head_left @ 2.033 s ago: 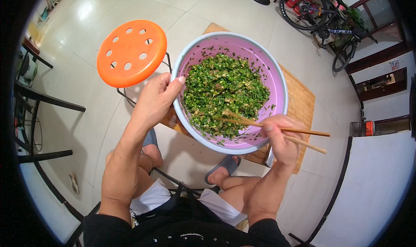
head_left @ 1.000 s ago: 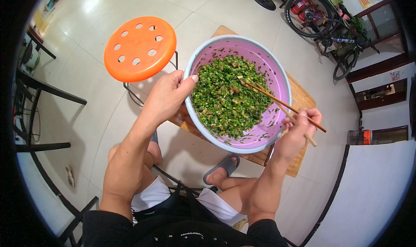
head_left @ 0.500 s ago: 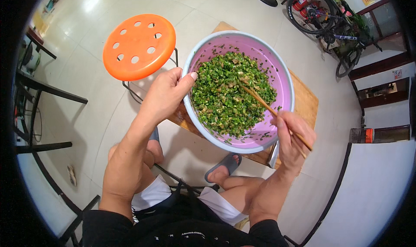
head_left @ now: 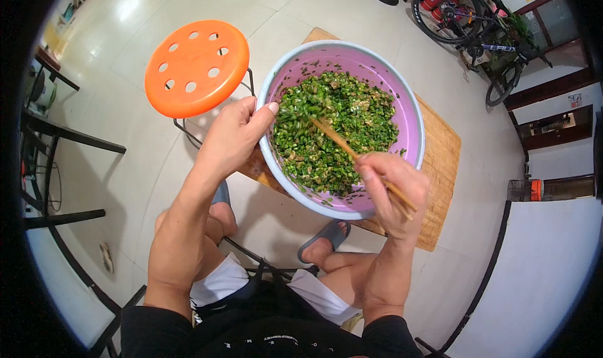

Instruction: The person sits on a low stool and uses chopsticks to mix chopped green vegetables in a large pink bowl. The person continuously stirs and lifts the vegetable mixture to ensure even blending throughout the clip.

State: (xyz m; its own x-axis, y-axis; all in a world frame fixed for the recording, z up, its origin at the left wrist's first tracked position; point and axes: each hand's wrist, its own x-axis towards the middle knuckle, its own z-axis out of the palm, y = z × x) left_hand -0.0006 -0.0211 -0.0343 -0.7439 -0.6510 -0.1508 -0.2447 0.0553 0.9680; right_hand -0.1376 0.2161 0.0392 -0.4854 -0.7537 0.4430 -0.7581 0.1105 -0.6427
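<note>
We note L hand (head_left: 231, 138) clamped on the bowl (head_left: 411, 116) rim w/ thumb over the edge, R hand (head_left: 391, 188) fisted round chopsticks (head_left: 342, 146), tips down in the greens (head_left: 333, 129), bowl sitting on a board (head_left: 443, 163) beside the stool (head_left: 196, 68).

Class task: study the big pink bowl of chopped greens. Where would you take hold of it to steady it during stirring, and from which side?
Grip the pale rim of the pink bowl on its left side, thumb over the edge and fingers outside, as the left hand does. The wall is wide and smooth, so only the rim offers purchase; the right hand works the chopsticks from the right.
</note>
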